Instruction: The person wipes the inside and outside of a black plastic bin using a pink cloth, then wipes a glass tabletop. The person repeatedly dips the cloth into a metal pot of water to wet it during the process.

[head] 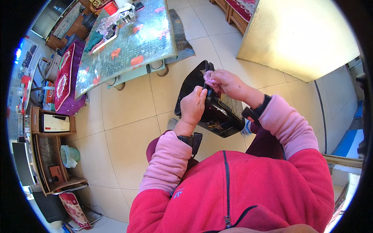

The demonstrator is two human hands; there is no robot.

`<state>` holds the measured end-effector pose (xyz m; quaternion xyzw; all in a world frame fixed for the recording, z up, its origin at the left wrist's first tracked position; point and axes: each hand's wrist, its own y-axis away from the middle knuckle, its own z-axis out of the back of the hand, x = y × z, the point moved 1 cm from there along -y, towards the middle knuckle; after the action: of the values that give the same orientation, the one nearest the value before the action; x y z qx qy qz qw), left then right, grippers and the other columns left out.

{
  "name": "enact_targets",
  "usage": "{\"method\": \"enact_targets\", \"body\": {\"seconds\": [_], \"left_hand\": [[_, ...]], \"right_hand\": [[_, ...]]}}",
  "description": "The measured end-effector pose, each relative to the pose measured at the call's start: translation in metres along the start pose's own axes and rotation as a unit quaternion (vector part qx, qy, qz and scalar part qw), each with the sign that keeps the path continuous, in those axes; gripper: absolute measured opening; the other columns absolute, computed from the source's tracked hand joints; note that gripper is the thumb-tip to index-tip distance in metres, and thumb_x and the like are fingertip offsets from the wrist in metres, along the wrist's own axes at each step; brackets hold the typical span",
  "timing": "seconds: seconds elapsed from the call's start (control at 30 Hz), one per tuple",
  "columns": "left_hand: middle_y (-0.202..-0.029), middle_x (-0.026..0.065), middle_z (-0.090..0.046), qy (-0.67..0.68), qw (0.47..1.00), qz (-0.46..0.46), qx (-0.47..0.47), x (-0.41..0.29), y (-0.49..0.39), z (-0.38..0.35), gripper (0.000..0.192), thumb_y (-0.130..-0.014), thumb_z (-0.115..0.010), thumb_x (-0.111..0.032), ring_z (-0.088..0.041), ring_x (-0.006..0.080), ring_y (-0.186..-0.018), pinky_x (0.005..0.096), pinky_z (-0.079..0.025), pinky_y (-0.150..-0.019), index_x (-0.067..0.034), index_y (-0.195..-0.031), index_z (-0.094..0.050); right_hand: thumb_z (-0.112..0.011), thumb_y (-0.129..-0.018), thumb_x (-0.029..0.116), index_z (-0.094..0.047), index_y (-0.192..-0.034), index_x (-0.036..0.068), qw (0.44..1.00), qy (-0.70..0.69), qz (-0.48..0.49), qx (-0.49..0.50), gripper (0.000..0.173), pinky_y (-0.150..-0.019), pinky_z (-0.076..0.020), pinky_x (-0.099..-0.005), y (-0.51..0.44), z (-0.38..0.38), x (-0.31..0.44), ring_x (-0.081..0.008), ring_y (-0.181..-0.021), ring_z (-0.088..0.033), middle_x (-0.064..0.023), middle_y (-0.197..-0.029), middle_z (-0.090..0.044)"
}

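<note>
A black plastic case point(215, 116) stands tilted on the floor between the knees, with a worn label point(231, 106) and scuffs on its side. My left hand point(192, 104) grips the case's upper rim, thumb on top. Bunched in my right hand point(228, 84) is a pink cloth point(212, 81), which touches the same rim just beyond my left thumb. The dark panel point(191, 83) beyond the rim looks like part of the case; my hands hide where the two meet. Both wrists carry black straps with small devices.
A glass-topped table point(151, 43) stands ahead to the left, bearing a white tray point(100, 46) of odds and ends. A pale door panel point(291, 38) rises at the right. On the left are a red-covered stool point(65, 78), a wooden desk unit point(68, 182) and a lined wastebasket point(70, 156).
</note>
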<state>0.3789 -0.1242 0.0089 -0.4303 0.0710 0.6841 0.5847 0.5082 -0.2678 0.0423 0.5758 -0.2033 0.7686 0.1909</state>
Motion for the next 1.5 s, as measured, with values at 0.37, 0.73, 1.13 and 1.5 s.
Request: {"method": "enact_targets", "body": {"seconds": [0.37,0.73,1.13,1.5], "left_hand": [[-0.071,0.0160,-0.060,0.002,1.000,0.008,0.006,-0.003,0.001,0.005,0.023,-0.098,-0.051,-0.031,-0.060,0.0390,-0.067,0.0472,-0.046,-0.054,-0.011,-0.086,-0.051],[-0.070,0.0151,-0.061,-0.021,1.000,0.013,0.005,-0.004,0.000,0.002,0.024,-0.098,-0.051,-0.030,-0.061,0.0385,-0.064,0.0474,-0.046,-0.054,-0.010,-0.085,-0.049],[-0.075,0.0182,-0.063,0.036,0.998,0.049,0.025,0.002,0.000,0.003,0.024,-0.097,-0.052,-0.035,-0.062,0.0407,-0.072,0.0497,-0.047,-0.060,-0.012,-0.091,-0.055],[-0.078,0.0202,-0.062,0.035,0.998,0.027,0.047,0.006,0.001,0.006,0.024,-0.095,-0.057,-0.030,-0.061,0.0419,-0.075,0.0469,-0.046,-0.061,-0.007,-0.091,-0.057]], "right_hand": [[-0.045,-0.083,0.002,-0.060,-0.088,0.006,0.992,-0.098,-0.057,-0.062,0.016,-0.066,-0.0465,-0.0269,-0.077,0.061,-0.034,-0.0109,-0.077,-0.056,-0.0020,-0.087,-0.061],[-0.043,-0.084,0.011,-0.062,-0.089,0.006,0.946,-0.060,-0.294,0.121,0.020,-0.036,-0.0396,-0.0312,-0.119,0.024,-0.071,-0.0143,-0.051,-0.056,-0.0010,-0.069,-0.058],[-0.051,-0.085,-0.006,-0.056,-0.121,0.001,0.964,-0.157,-0.146,-0.154,0.037,-0.085,-0.0484,-0.0266,0.060,0.037,-0.013,-0.0130,-0.094,-0.060,-0.0053,-0.108,-0.064],[-0.052,-0.086,-0.004,-0.041,-0.142,0.009,0.992,-0.006,0.023,-0.121,0.058,-0.113,-0.0289,-0.0348,0.092,-0.036,-0.088,-0.0253,-0.136,-0.039,-0.0150,-0.146,-0.041]]}}
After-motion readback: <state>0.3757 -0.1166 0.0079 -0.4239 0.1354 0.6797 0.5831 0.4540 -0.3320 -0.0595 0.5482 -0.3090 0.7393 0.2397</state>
